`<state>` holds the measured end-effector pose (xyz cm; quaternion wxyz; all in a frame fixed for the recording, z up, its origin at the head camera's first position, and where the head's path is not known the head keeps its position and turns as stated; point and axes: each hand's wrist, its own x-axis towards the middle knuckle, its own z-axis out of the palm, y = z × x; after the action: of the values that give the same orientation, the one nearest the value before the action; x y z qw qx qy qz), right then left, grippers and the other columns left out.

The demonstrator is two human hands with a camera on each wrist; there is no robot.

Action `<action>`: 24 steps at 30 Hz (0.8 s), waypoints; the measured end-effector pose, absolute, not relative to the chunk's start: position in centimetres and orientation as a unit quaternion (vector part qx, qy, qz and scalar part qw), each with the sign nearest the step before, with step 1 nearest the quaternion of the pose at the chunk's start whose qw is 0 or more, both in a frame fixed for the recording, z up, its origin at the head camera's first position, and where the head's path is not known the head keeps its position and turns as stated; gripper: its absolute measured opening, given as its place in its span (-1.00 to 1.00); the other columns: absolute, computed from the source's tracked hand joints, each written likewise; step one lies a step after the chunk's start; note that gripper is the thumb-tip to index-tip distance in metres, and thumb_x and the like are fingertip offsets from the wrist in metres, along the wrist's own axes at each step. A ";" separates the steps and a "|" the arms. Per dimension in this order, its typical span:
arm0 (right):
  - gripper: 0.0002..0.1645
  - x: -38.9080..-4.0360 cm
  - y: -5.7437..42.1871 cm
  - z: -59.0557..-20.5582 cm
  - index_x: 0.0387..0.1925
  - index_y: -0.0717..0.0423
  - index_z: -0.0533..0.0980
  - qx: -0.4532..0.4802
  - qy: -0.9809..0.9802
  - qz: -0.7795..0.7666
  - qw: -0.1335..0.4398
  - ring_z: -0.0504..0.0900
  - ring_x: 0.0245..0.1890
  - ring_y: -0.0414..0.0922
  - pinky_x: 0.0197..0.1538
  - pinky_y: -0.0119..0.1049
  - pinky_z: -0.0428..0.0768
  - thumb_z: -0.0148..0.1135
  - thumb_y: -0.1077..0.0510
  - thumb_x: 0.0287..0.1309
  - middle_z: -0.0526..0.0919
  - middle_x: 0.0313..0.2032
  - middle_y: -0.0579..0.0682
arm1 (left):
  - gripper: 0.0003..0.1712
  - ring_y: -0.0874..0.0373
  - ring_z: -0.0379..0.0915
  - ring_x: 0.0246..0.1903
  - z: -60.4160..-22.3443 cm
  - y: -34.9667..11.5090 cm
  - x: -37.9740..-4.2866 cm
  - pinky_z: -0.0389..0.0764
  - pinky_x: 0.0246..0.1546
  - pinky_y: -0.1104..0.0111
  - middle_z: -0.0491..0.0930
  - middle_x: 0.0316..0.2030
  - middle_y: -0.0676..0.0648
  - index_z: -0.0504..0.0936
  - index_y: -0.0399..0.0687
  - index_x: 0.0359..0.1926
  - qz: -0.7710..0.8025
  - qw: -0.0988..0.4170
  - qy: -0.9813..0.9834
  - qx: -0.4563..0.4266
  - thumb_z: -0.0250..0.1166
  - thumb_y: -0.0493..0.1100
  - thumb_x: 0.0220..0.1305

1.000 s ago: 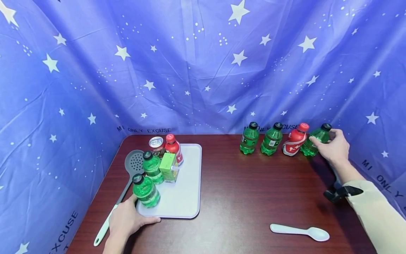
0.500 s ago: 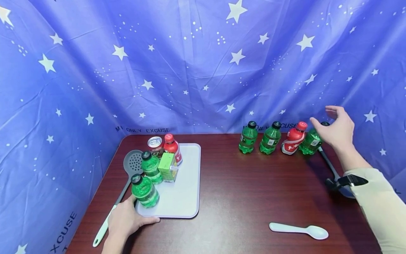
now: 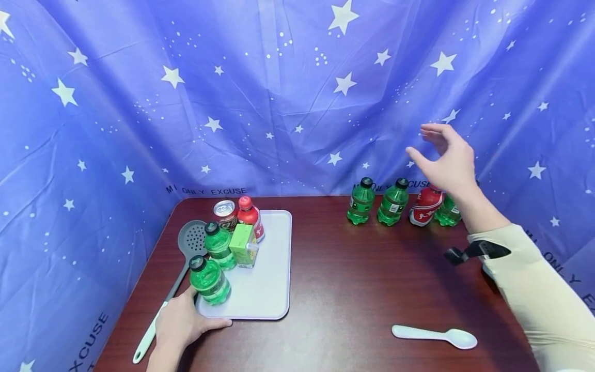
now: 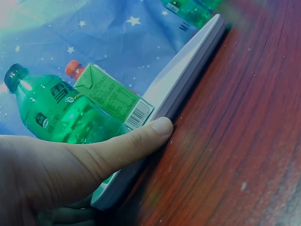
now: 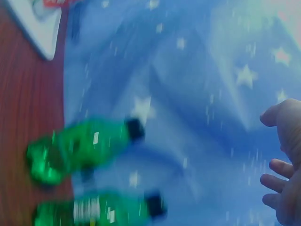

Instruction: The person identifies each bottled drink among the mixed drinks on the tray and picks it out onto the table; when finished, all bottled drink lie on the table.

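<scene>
My left hand (image 3: 178, 320) holds the near left corner of a white tray (image 3: 274, 279), its thumb along the front rim; its other fingers are partly hidden. On the tray stand two green soda bottles (image 3: 210, 281), a green drink carton (image 3: 244, 245), a red bottle (image 3: 251, 217) and a dark red can (image 3: 226, 214). My right hand (image 3: 448, 160) is in the air with parted fingers, holding nothing. Below it stand another red bottle (image 3: 424, 207) and a green bottle (image 3: 448, 212), both partly covered by the hand and arm. Two more green bottles (image 3: 360, 202) stand left of these.
A grey slotted skimmer (image 3: 192, 240) with a pale handle lies along the tray's left side. A white spoon (image 3: 434, 336) lies near the front right of the brown table (image 3: 339, 289). Under the right forearm, another utensil is mostly hidden. A starry blue curtain (image 3: 297, 103) surrounds the table.
My right hand has let go of the rightmost green bottle, then risen and moved left over the red bottle. The left hand stays at the tray's corner.
</scene>
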<state>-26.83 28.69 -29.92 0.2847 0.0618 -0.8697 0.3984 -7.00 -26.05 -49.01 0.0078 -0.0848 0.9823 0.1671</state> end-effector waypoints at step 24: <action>-0.41 -27.0 9.0 -30.8 0.32 0.06 0.58 0.286 -0.773 0.548 0.141 0.73 0.26 0.05 0.33 -0.08 0.66 0.50 0.15 0.29 0.72 0.26 0.12 | 0.45 -0.29 0.74 -0.18 -49.1 -26.1 -6.8 0.67 -0.26 -0.12 0.78 -0.12 -0.35 0.61 -0.17 0.21 0.162 0.004 0.983 -0.091 0.64 0.68 -0.69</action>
<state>-27.03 9.01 -30.78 0.1406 0.2859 -0.7731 0.5484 -6.81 -26.12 -49.08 0.0044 -0.0908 0.9826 0.1620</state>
